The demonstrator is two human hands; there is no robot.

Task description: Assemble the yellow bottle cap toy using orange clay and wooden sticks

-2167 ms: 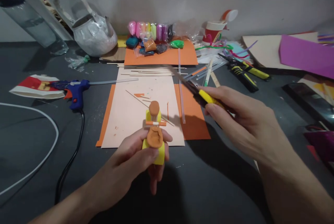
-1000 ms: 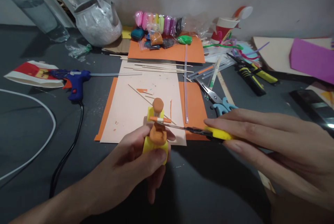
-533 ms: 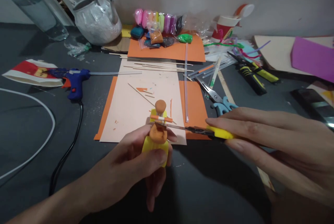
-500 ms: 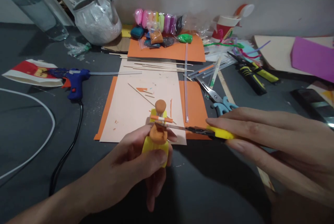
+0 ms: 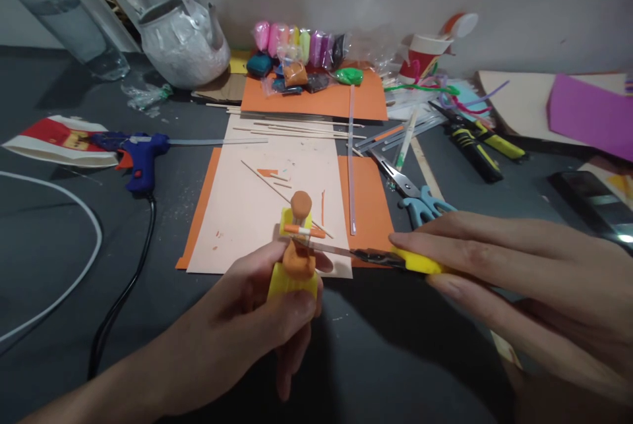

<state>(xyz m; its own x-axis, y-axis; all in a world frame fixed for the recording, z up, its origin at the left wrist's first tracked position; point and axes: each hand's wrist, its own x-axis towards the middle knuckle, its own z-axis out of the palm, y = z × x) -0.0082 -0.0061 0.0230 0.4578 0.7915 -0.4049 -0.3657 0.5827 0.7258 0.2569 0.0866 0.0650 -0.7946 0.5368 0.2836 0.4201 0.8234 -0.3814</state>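
Observation:
My left hand point(image 5: 257, 325) is closed round a small yellow and orange clay model point(image 5: 299, 262), its thumb pressed on the yellow base. A brown-orange ball tops the model, and a thin orange-and-white banded stick lies across it below the ball. Between the fingertips of my right hand point(image 5: 514, 279) is the yellow handle of a utility knife point(image 5: 378, 258). Its thin blade points left and reaches the model just under the banded stick. Whether the blade cuts into the clay I cannot tell. Beneath the model lies a pale paper sheet point(image 5: 227, 213) with stick offcuts and crumbs.
At the left a blue glue gun point(image 5: 143, 157) lies with its cord trailing forward. Blue-handled scissors point(image 5: 418, 200) and pliers point(image 5: 472, 147) lie at the right, near a phone point(image 5: 588, 203). Behind stand a metal kettle point(image 5: 182, 48), wrapped clay packs point(image 5: 297, 48) and a paper cup point(image 5: 422, 58).
The view has shifted very slightly. Both hands, the model and the knife sit a touch lower in the picture, and the blade remains at the same spot below the banded stick.

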